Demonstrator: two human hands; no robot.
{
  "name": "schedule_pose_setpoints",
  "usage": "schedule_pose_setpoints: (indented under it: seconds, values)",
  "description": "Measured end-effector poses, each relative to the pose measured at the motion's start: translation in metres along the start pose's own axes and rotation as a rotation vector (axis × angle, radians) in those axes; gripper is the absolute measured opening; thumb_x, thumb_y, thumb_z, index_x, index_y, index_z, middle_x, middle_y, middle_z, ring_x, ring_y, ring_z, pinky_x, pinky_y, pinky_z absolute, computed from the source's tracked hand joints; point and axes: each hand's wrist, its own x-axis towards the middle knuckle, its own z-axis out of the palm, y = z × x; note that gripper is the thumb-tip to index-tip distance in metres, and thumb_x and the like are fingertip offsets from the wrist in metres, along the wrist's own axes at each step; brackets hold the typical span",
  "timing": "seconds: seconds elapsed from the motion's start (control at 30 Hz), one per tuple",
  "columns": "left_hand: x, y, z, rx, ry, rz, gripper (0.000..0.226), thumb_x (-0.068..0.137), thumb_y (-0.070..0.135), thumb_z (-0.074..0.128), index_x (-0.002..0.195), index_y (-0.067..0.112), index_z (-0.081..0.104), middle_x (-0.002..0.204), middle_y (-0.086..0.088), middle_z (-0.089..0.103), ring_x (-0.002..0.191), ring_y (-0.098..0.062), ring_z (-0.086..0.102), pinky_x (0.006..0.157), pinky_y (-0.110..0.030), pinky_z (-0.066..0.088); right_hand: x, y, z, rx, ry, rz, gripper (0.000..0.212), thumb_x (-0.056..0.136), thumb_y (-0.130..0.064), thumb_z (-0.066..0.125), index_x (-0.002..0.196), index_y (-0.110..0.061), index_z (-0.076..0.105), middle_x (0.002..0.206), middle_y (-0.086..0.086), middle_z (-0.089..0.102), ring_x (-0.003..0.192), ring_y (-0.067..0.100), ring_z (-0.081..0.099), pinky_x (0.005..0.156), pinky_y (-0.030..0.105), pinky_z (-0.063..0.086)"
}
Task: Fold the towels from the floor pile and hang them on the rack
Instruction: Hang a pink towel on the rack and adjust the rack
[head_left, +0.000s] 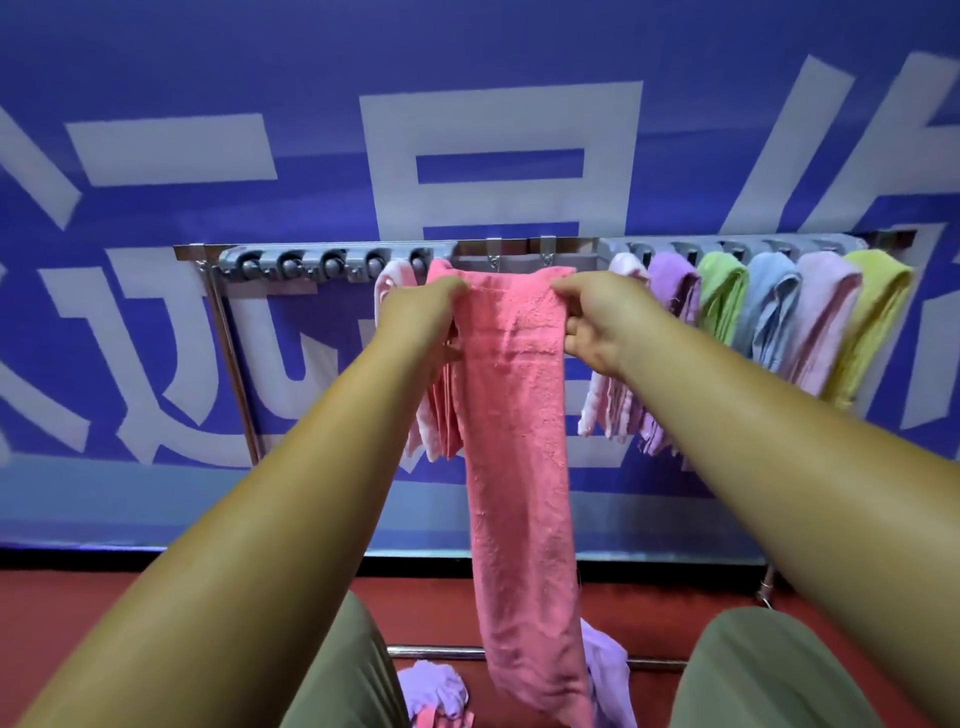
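Note:
A long folded pink towel hangs down in front of the rack, its top edge held up at rail height. My left hand grips its upper left corner and my right hand grips the upper right corner. Behind my left hand hang a pale pink towel and another pink one. To the right hang several folded towels: pale pink, purple, green, blue, pink and yellow. The floor pile of purple and pink towels lies between my knees.
Grey clips line the rail's left part with nothing on them. The rack's chrome left post and low crossbar stand on the red floor. A blue banner wall with white characters is right behind. My trouser knees fill the lower corners.

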Motion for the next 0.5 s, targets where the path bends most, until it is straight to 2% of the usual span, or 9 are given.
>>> schedule_pose_setpoints:
  seconds: [0.07,0.13,0.2,0.3,0.33,0.4,0.43,0.47,0.5]
  values:
    - [-0.005,-0.003,0.005,0.005,-0.021,-0.007,0.024,0.087,0.014,0.069,0.110,0.009,0.075,0.084,-0.008,0.065,0.067,-0.023,0.060,0.057,-0.037,0.057,-0.002,0.005,0.006,-0.011,0.008,-0.032,0.019,0.098,-0.007,0.061,0.113,-0.004,0.072,0.109,0.021,0.077,0.094,0.029,0.069,0.094,0.052,0.061]
    - [-0.012,-0.004,0.010,0.007,-0.053,0.004,0.016,0.090,0.012,0.068,0.103,0.008,0.076,0.080,-0.008,0.067,0.070,-0.025,0.063,0.059,-0.038,0.058,-0.004,0.010,0.012,-0.032,0.035,-0.071,0.014,0.092,-0.007,0.065,0.101,-0.005,0.075,0.095,0.020,0.077,0.084,0.029,0.067,0.090,0.048,0.060]
    - [-0.021,-0.003,0.016,0.027,-0.061,0.033,0.016,0.089,0.010,0.066,0.101,0.006,0.076,0.074,-0.006,0.066,0.068,-0.024,0.064,0.058,-0.036,0.058,-0.008,0.013,0.017,-0.033,0.064,-0.101,0.011,0.087,-0.007,0.064,0.090,-0.008,0.075,0.079,0.016,0.063,0.073,0.027,0.054,0.077,0.046,0.049]
    - [-0.031,-0.001,0.023,0.117,-0.036,0.081,0.013,0.086,0.007,0.061,0.094,0.009,0.072,0.056,0.000,0.057,0.052,-0.018,0.058,0.058,-0.034,0.057,-0.009,0.018,0.022,-0.029,0.088,-0.115,0.014,0.090,-0.007,0.061,0.088,-0.012,0.074,0.074,0.011,0.046,0.066,0.022,0.038,0.073,0.043,0.037]
    - [-0.035,0.000,0.024,0.132,-0.032,0.093,0.012,0.087,0.008,0.061,0.094,0.009,0.071,0.055,0.002,0.057,0.051,-0.018,0.058,0.061,-0.036,0.057,-0.009,0.019,0.022,-0.030,0.092,-0.123,0.016,0.091,-0.007,0.061,0.090,-0.011,0.076,0.075,0.012,0.048,0.067,0.022,0.038,0.071,0.042,0.038]
    - [-0.039,0.000,0.027,0.201,-0.046,0.141,0.003,0.092,0.014,0.066,0.090,0.013,0.068,0.070,0.001,0.063,0.068,-0.022,0.064,0.072,-0.039,0.059,-0.011,0.023,0.024,-0.040,0.083,-0.159,0.020,0.092,-0.007,0.060,0.088,-0.013,0.078,0.073,0.011,0.058,0.065,0.023,0.046,0.068,0.042,0.044]
    - [-0.044,0.000,0.030,0.240,-0.061,0.174,0.009,0.093,0.014,0.066,0.084,0.017,0.066,0.077,-0.001,0.064,0.076,-0.023,0.063,0.076,-0.041,0.059,-0.012,0.024,0.025,-0.044,0.075,-0.183,0.023,0.092,-0.007,0.060,0.085,-0.015,0.080,0.073,0.008,0.067,0.065,0.023,0.055,0.068,0.040,0.050]
    - [-0.046,-0.002,0.033,0.292,-0.061,0.205,0.017,0.091,0.011,0.064,0.077,0.019,0.063,0.076,-0.002,0.061,0.075,-0.022,0.058,0.073,-0.043,0.057,-0.013,0.026,0.026,-0.048,0.064,-0.203,0.025,0.093,-0.008,0.060,0.084,-0.018,0.082,0.078,0.006,0.075,0.067,0.026,0.065,0.070,0.040,0.057]
    - [-0.050,-0.004,0.036,0.296,-0.050,0.220,0.023,0.088,0.008,0.061,0.068,0.018,0.061,0.069,-0.001,0.057,0.069,-0.020,0.052,0.064,-0.043,0.052,-0.012,0.028,0.027,-0.058,0.049,-0.224,0.025,0.093,-0.009,0.061,0.087,-0.020,0.084,0.083,0.006,0.080,0.075,0.028,0.074,0.075,0.040,0.062]
